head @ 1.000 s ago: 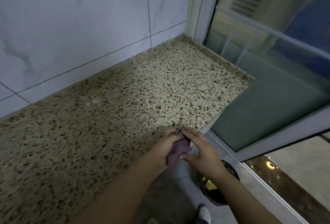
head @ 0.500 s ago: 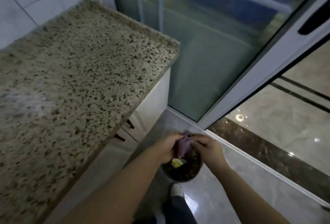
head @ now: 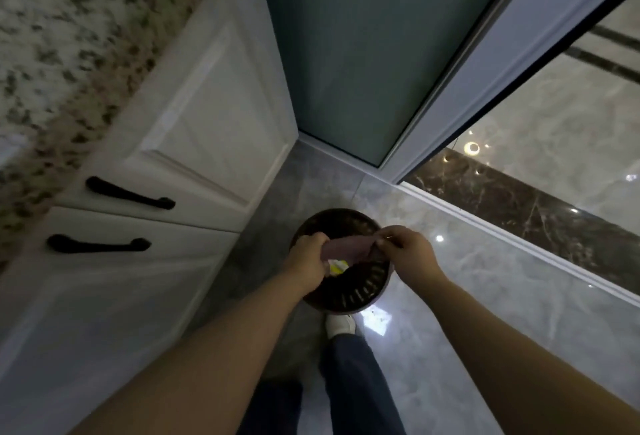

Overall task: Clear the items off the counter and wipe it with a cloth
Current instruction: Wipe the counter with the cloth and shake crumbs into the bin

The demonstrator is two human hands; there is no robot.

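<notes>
Scene: A person stood over a dark slotted bin (head: 346, 282) on the grey tiled floor, beside white cabinet fronts with black handles (head: 130, 194).
Cloth: A pale purple cloth (head: 348, 248) was stretched between both hands directly above the bin's mouth.
Left grip: The left hand (head: 308, 261) was curled round one end of the cloth.
Right grip: The right hand (head: 408, 251) pinched the other end between thumb and fingers.
Surface: Only a blurred strip of the speckled stone surface (head: 59, 36) showed at the upper left; nothing could be seen standing on that strip.
Done, as judged: The visible part of the surface looked cleared, and the cloth being held open over the bin suggested wiping was finished or paused to shake out debris.
Left, as judged: Whether the rest of the surface needed another pass could not be told from this view.
In the bin: A yellow-and-white scrap (head: 336, 266) lay inside, below the cloth.
Writing: No brand, label or legible text appeared anywhere.
</notes>
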